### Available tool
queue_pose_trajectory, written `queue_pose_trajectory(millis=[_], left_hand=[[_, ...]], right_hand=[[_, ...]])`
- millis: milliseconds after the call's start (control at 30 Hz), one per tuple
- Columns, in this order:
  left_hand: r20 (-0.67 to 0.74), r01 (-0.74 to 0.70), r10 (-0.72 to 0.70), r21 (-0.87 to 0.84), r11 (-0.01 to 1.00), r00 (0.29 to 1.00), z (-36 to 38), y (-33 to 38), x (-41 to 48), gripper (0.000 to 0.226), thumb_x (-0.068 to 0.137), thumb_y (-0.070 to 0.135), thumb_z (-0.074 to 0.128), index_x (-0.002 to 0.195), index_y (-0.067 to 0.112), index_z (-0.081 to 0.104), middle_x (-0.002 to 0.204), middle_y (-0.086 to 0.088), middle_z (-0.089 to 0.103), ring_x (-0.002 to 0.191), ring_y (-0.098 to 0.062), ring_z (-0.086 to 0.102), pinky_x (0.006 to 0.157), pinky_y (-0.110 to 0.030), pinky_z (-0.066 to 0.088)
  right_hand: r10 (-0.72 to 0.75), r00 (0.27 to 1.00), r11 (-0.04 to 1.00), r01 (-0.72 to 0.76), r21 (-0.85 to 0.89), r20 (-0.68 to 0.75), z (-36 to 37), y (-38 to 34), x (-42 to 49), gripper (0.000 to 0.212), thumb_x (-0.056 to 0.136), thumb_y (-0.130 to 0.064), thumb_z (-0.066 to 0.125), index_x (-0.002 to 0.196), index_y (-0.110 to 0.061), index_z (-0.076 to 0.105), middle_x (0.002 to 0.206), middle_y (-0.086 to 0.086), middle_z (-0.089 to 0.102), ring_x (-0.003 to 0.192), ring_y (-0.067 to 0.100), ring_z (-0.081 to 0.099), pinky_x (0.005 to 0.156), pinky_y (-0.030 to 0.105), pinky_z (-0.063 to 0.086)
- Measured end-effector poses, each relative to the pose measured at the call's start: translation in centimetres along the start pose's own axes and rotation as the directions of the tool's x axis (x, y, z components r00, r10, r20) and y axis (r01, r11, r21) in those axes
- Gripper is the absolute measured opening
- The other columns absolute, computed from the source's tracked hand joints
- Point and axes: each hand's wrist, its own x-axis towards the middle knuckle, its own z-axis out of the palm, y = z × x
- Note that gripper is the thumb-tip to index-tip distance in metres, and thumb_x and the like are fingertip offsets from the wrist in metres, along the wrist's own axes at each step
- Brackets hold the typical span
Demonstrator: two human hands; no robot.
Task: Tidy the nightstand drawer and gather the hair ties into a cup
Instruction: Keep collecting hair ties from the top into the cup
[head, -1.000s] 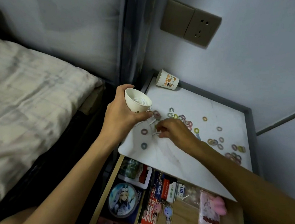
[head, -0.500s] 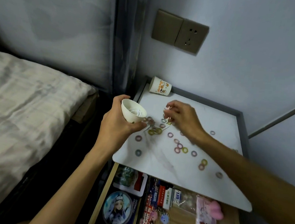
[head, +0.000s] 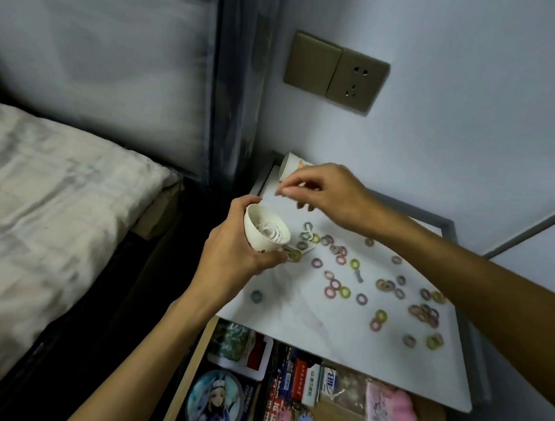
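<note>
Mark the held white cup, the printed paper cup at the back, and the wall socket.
white cup [head: 260,243], head view, outer wall.
paper cup [head: 289,170], head view, visible side wall.
wall socket [head: 358,81], head view, faceplate centre.

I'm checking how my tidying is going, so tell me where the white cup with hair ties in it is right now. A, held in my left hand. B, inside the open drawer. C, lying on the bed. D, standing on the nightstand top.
A: the left hand grips the white cup, lifted and tilted, with pale hair ties showing inside it.
</note>
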Motion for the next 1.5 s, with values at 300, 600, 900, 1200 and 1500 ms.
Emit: queue_pose_trajectory(millis=[300,600,900,1200,1500], left_hand=[[-0.051,-0.006,0.005,-0.011,1.000,0.999,-0.5,-0.4,0.3,0.083,0.063,0.019,0.091,0.131,0.028,0.045,0.103,0.010,0.062,0.084,-0.002,0.062,0.057,-0.007,0.045],[-0.062,-0.019,0.021,0.030,0.999,0.998,-0.6,-0.7,0.8,0.083,0.063,0.026,0.091,0.131,0.030,0.043,0.104,0.010,0.063,0.091,-0.007,0.062,0.065,-0.006,0.044],[-0.054,-0.025,0.027,0.049,0.998,0.998,-0.4,-0.8,0.5,0.086,0.063,0.028,0.091,0.133,0.030,0.042,0.104,0.012,0.061,0.091,-0.005,0.062,0.064,-0.007,0.045],[-0.067,-0.035,0.038,0.039,0.999,0.997,-0.4,-0.7,0.4,0.081,0.064,0.026,0.091,0.130,0.029,0.044,0.102,0.010,0.064,0.088,-0.004,0.062,0.064,-0.005,0.044],[-0.066,-0.034,0.037,0.044,0.998,0.997,-0.4,-0.7,0.5,0.080,0.065,0.024,0.090,0.130,0.028,0.044,0.101,0.010,0.063,0.088,-0.002,0.061,0.064,-0.004,0.043]], right_hand=[[0.587,0.792,0.723,-0.607,-0.329,-0.170,4.9,10.2,1.0,0.035,0.087,-0.042,0.068,0.095,-0.008,0.070,0.094,0.009,0.070,0.088,0.027,0.064,0.070,0.033,0.049],[0.606,0.765,0.700,-0.643,-0.310,-0.217,5.5,12.2,1.3,0.019,0.089,-0.024,0.066,0.105,-0.017,0.072,0.106,0.009,0.071,0.098,0.028,0.064,0.072,0.028,0.045],[0.565,0.807,0.726,-0.385,-0.570,0.173,-0.1,12.4,-1.5,0.032,0.096,-0.017,0.054,0.126,-0.026,0.063,0.138,0.000,0.054,0.118,0.022,0.055,0.098,0.034,0.045],[0.221,0.964,0.868,-0.126,-0.479,0.145,4.0,11.1,-3.0,0.015,0.089,-0.028,0.068,0.103,-0.024,0.072,0.096,-0.005,0.067,0.088,0.010,0.057,0.074,0.030,0.046],[0.182,0.979,0.891,-0.123,-0.437,0.096,6.7,11.5,-3.6,0.019,0.089,-0.026,0.069,0.102,-0.011,0.068,0.104,0.005,0.063,0.099,0.022,0.055,0.085,0.036,0.044]])
